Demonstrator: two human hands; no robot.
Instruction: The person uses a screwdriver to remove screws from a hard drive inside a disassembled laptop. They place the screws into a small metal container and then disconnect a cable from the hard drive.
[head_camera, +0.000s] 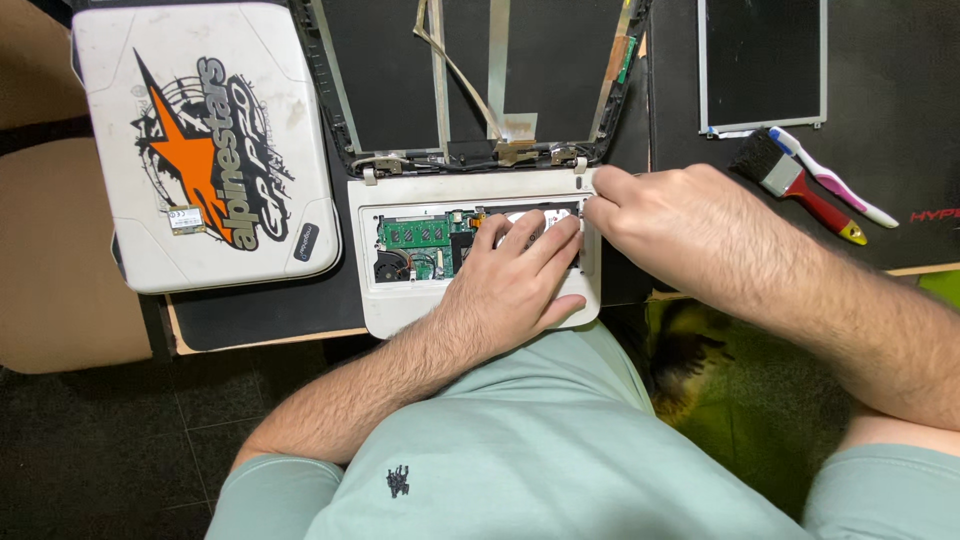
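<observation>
Left hand (515, 270) lies palm down, fingers (545, 240) extended and slightly spread, forearm running back toward the torso. Right hand (660, 225) reaches in from the right, knuckles up, fingertips pinched together just beside the left fingertips; both forearms bare.

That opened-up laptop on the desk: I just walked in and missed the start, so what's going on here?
A person is working with both bare hands inside a small white laptop base whose keyboard is off, showing the green circuit board. The left hand lies flat over the open bay; the right hand pinches at the bay's right edge. The empty screen frame stands open behind. A white lid with an orange star, a bare display panel and a red-handled brush lie aside.
</observation>
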